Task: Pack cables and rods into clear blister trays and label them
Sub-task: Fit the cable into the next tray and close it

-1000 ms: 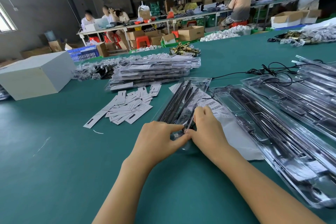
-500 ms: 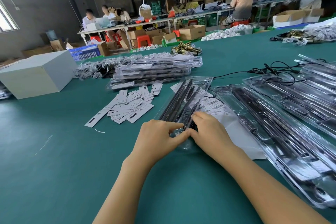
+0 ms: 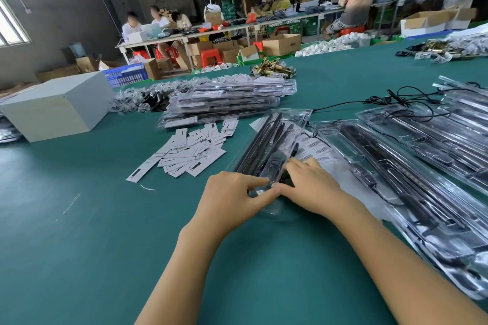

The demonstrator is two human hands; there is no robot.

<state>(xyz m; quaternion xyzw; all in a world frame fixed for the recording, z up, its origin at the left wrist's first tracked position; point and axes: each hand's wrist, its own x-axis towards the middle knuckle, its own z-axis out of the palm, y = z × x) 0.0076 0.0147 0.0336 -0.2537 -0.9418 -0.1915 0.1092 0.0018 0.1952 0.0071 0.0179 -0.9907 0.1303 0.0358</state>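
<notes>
Both hands at the near end of a clear blister tray [image 3: 272, 145] lying slantwise on the green bench [image 3: 79, 232], a little right of centre toward the near edge. Left hand [image 3: 232, 198] with fingers curled, thumb and forefinger pinching the tray's near end. Right hand [image 3: 311, 185] laid over the same end, fingers bent down onto the plastic; grip there looks like a pinch against the left thumb, though the fingertips are hidden, so hard to be sure. Black rods [image 3: 260, 140] packed lengthwise inside the tray, with a dark cable coil [image 3: 276, 161] just ahead of the knuckles. Sheet of barcode labels [image 3: 317, 149] under the tray's right side, touching it. Loose white label cards [image 3: 190, 152] scattered just left of the tray. Stack of filled trays [image 3: 227, 103] beyond the cards, toward the far edge. More open trays [image 3: 412, 174] in overlapping rows along the right edge, a loose black cable [image 3: 396, 99] trailing across their far ends. Grey box [image 3: 55, 105] near the left edge
</notes>
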